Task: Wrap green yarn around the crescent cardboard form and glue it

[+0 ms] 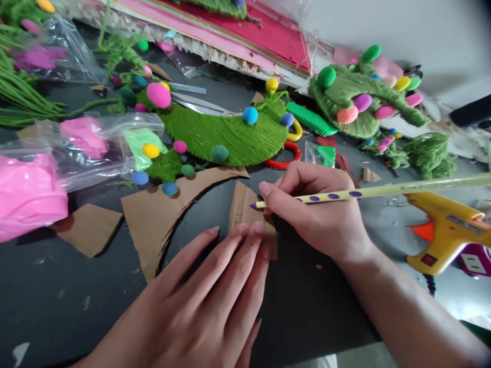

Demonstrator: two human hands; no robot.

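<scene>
My right hand (320, 209) grips a pale yellow pencil (368, 192) with purple dots, its purple tip at a small piece of brown cardboard (242, 199). Faint pencil lines show on that piece. Fingers stretched out, my left hand (218, 286) lies flat with its fingertips pressing the cardboard's lower part, which it partly hides. Left of it lies a larger curved cardboard offcut (153, 214). Just beyond both hands is a crescent wrapped in green yarn (230, 133), dotted with coloured balls. The red and yellow scissors handles (286, 157) stick out from under it.
A yellow glue gun (441, 230) lies at the right. Plastic bags of pink clay-like material (26, 189) are at the left, near a loose cardboard scrap (90, 227). Behind stand a green comb (312, 118), another yarn-wrapped shape (345, 97) and green yarn strands (23, 97).
</scene>
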